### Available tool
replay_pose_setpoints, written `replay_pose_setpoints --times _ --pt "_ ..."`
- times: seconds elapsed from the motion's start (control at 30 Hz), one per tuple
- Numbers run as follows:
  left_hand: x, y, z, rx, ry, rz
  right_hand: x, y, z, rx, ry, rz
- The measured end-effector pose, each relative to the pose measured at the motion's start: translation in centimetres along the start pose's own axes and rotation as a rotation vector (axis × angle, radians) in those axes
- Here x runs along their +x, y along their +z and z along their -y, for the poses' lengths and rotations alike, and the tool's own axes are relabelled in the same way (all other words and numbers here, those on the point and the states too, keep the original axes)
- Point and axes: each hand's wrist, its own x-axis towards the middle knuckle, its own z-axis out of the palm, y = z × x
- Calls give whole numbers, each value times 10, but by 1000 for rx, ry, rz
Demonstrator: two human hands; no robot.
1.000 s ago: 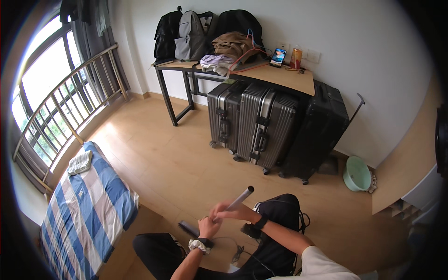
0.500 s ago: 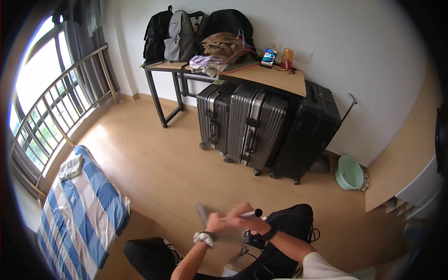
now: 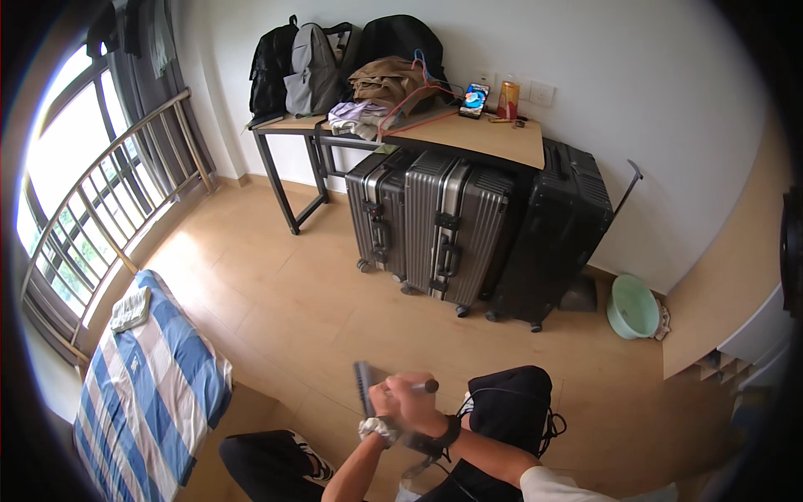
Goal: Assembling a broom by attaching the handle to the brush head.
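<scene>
My left hand and my right hand are closed together in front of my lap, slightly blurred by motion. From beside the left hand juts a dark grey flat thing with a toothed edge; its kind does not show. A dark-ended rod sticks out of the right fist. Fingers hide most of both things, and whether they are joined I cannot tell. A pale scrunchie circles the left wrist, a black band the right. Below the hands hangs a thin dark cable.
Beyond my knees stand grey ribbed suitcases and a black suitcase, under a table with bags, clothes, a phone and a can. A green basin is at right. A checked blue-and-white sheet lies at left.
The rod's end has drawn in closer to my right hand and lowered slightly. The toothed flat thing shows more plainly beside my left hand. Both hands stay together; the view has shifted a little.
</scene>
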Motion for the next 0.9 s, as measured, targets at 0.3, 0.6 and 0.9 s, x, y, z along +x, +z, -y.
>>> replay_pose_setpoints --times 0.3,0.6,0.9 --pt "9 9 -32 -35 93 136 30 -3 41 -263 -160 375" --pt "-30 -88 34 212 35 -212 11 40 26 43 -17 794" --pt "-30 -34 -43 -100 147 -159 -11 24 26 -673 -209 511"
